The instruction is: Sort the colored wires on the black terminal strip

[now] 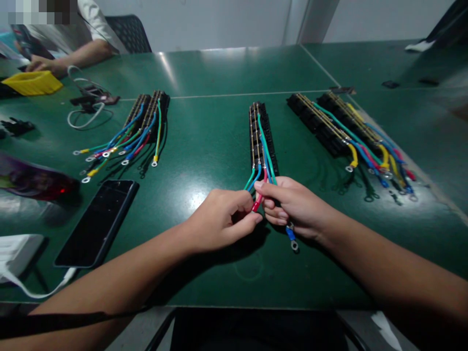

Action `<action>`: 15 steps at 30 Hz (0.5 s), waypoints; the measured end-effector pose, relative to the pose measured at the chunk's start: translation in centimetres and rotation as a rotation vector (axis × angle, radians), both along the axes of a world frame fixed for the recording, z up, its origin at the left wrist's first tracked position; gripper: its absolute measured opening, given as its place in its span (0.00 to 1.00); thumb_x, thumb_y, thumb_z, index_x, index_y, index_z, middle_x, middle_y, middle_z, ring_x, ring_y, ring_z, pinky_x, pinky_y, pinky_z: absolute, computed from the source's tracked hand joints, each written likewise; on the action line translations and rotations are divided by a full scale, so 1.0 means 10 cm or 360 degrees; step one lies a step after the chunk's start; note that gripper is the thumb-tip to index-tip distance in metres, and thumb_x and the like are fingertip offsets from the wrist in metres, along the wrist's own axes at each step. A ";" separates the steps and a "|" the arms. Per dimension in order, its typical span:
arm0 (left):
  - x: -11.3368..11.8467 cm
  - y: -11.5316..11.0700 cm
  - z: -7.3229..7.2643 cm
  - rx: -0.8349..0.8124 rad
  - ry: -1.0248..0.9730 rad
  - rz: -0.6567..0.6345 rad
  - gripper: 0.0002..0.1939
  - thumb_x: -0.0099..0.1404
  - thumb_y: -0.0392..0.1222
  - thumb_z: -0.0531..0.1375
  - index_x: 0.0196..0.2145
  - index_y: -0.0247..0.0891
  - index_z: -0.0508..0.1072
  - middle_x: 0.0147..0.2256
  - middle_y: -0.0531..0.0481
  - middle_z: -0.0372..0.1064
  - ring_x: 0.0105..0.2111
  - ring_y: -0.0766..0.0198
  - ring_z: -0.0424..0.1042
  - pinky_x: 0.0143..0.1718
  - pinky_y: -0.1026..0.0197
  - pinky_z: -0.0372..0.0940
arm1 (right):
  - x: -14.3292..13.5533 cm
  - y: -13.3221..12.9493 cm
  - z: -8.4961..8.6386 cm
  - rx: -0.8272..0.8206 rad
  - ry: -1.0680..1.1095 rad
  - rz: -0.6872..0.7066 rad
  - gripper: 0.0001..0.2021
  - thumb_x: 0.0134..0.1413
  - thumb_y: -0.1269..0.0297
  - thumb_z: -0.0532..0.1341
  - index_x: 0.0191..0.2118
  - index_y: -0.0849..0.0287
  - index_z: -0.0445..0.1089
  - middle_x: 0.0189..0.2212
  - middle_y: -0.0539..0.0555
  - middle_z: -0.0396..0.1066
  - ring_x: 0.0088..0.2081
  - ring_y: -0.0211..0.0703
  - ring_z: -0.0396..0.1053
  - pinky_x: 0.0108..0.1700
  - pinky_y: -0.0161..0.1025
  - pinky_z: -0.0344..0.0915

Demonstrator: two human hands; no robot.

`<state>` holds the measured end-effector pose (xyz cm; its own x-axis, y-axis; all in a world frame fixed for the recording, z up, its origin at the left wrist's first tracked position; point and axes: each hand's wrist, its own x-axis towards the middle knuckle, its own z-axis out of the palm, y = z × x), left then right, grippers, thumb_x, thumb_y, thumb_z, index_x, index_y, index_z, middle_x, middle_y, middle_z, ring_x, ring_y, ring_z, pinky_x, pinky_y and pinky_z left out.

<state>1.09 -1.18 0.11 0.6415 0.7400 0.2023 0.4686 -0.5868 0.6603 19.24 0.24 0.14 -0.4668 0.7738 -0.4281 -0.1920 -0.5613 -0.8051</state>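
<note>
In front of me a black terminal strip with brass-coloured bars (256, 136) lies on the green table, with green, blue and red wires running from it toward me. The thumb and fingers of my left hand (230, 214) are closed on the red wire (257, 204) at its sleeved end. My right hand (292, 202) is wrapped round the wires just above that, its thumb pressed on the red one. Below my right fingers a blue-sleeved ring lug (291, 235) sticks out. The other wire ends are hidden in my hands.
Wired strips lie at the left (146, 114) and right (329, 122). Nearer on the left are a smartphone (97, 224), a white charger (22, 253) with its cable, and a dark purple bottle (32, 178). A co-worker's arm (80, 56) rests beyond a yellow container (34, 83).
</note>
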 end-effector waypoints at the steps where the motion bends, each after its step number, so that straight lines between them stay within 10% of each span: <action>1: 0.00 0.00 0.00 -0.0006 0.0008 0.0006 0.11 0.65 0.40 0.57 0.26 0.35 0.64 0.21 0.58 0.59 0.21 0.73 0.57 0.24 0.67 0.50 | 0.00 0.00 0.00 0.0000 0.0000 0.0003 0.17 0.59 0.63 0.62 0.22 0.61 0.61 0.12 0.42 0.54 0.11 0.25 0.47 0.12 0.25 0.47; 15: 0.01 0.00 -0.01 -0.0054 0.0014 -0.0009 0.12 0.66 0.43 0.58 0.27 0.35 0.66 0.22 0.58 0.60 0.22 0.73 0.58 0.24 0.67 0.50 | 0.00 0.01 0.01 -0.0018 0.0014 0.0011 0.15 0.57 0.63 0.63 0.23 0.62 0.62 0.12 0.42 0.55 0.11 0.25 0.48 0.12 0.24 0.47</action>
